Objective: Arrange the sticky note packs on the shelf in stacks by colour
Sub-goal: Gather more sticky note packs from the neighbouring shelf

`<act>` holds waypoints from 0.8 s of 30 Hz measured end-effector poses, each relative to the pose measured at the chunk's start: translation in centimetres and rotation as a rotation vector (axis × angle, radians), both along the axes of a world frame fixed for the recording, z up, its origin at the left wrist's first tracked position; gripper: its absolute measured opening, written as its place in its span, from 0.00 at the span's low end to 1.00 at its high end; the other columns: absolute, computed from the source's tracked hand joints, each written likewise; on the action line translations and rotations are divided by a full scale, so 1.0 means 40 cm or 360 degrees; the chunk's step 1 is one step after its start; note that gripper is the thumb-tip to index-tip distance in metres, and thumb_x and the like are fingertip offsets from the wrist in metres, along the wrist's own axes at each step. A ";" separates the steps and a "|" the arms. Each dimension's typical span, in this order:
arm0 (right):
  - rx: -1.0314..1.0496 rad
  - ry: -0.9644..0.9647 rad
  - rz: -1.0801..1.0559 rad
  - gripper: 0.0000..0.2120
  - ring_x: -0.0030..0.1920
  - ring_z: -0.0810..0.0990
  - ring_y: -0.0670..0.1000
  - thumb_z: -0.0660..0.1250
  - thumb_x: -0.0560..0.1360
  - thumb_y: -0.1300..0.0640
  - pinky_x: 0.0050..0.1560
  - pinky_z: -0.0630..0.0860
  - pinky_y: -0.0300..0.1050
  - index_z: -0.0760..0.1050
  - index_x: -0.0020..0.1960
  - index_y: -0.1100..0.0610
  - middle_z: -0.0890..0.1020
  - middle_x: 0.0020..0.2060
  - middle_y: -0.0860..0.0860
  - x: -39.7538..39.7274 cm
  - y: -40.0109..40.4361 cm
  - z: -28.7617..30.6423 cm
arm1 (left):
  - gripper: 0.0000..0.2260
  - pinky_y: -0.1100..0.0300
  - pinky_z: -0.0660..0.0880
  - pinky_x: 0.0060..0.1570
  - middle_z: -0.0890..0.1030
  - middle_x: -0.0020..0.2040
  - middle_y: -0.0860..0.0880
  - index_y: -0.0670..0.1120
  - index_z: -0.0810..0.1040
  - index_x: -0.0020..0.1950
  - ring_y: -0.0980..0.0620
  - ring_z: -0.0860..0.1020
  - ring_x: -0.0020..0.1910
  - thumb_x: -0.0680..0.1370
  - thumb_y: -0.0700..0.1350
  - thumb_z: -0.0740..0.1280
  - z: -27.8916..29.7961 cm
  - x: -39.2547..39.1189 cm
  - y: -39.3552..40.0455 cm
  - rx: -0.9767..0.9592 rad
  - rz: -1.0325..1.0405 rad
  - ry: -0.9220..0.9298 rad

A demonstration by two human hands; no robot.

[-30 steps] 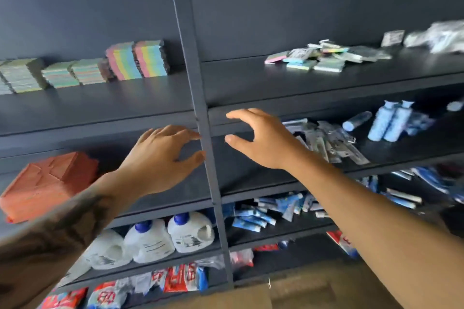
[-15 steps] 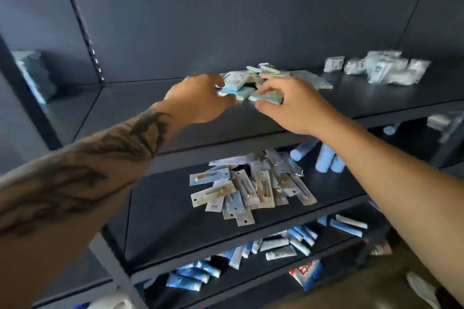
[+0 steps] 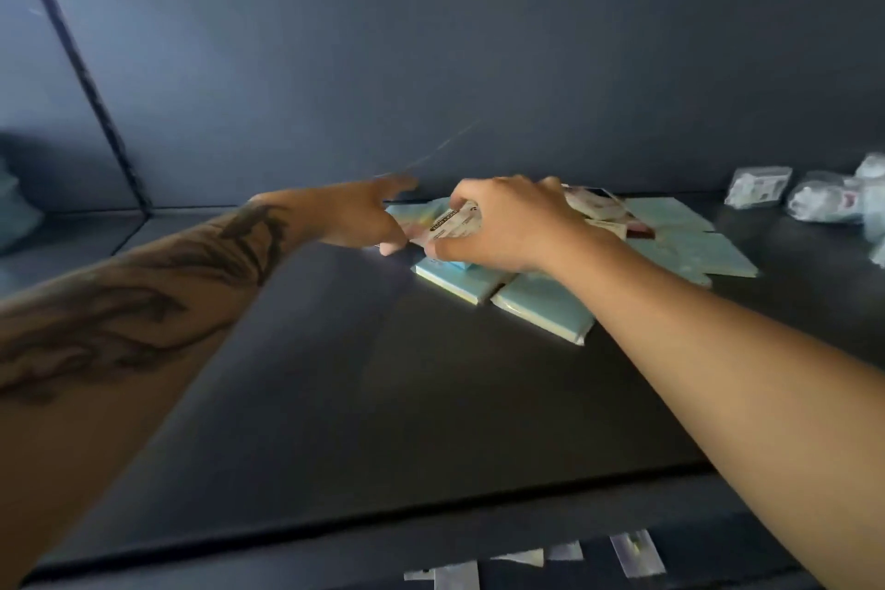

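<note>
The dark shelf point(image 3: 335, 398) now fills the view, where a second ago both hands hung in front of the upright, short of it. The loose heap of sticky note packs point(image 3: 689, 244) lies toward the back, pale blue ones lowest. The right hand point(image 3: 507, 225) has closed in and its fingers pinch a labelled pack point(image 3: 452, 223) on top. The left hand point(image 3: 354, 216) touches the heap's edge; its fingers are hidden. Sorting by colour looks just begun.
</note>
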State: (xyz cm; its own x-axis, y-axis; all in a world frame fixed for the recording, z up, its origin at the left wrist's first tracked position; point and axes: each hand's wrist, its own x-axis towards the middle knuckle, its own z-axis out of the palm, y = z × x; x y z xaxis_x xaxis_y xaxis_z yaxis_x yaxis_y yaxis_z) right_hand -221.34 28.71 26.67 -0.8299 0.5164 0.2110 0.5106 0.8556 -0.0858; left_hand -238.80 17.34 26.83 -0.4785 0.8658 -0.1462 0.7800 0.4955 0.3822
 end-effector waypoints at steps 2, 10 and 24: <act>0.0053 -0.0018 0.0034 0.30 0.62 0.77 0.54 0.66 0.65 0.24 0.61 0.67 0.57 0.75 0.60 0.41 0.81 0.59 0.46 -0.012 0.010 -0.008 | 0.32 0.48 0.76 0.63 0.79 0.63 0.55 0.62 0.75 0.66 0.48 0.78 0.60 0.61 0.53 0.70 -0.007 -0.006 -0.005 -0.0012 0.0008 0.0046; -0.0142 0.0054 0.0319 0.20 0.49 0.79 0.56 0.73 0.64 0.38 0.43 0.70 0.47 0.76 0.52 0.44 0.83 0.49 0.47 0.045 -0.007 0.013 | 0.37 0.53 0.76 0.57 0.77 0.61 0.51 0.54 0.78 0.67 0.47 0.77 0.57 0.58 0.63 0.73 0.002 0.123 -0.142 -0.0026 0.0401 0.0167; -0.0347 0.0186 0.1343 0.18 0.51 0.76 0.52 0.73 0.68 0.40 0.59 0.77 0.52 0.80 0.55 0.44 0.77 0.48 0.46 0.131 -0.470 -0.011 | 0.32 0.53 0.75 0.46 0.77 0.56 0.50 0.52 0.74 0.67 0.46 0.76 0.51 0.66 0.58 0.79 0.015 0.551 -0.794 0.0034 0.1385 0.0570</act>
State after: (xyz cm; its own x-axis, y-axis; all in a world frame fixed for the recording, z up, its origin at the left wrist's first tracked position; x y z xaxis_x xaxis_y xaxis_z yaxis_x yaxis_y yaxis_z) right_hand -216.11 9.91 26.22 -0.9322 -0.2207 0.2869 -0.3069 0.9021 -0.3033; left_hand -216.75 -14.43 27.42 -0.9720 0.1834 0.1467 0.2115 0.9553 0.2068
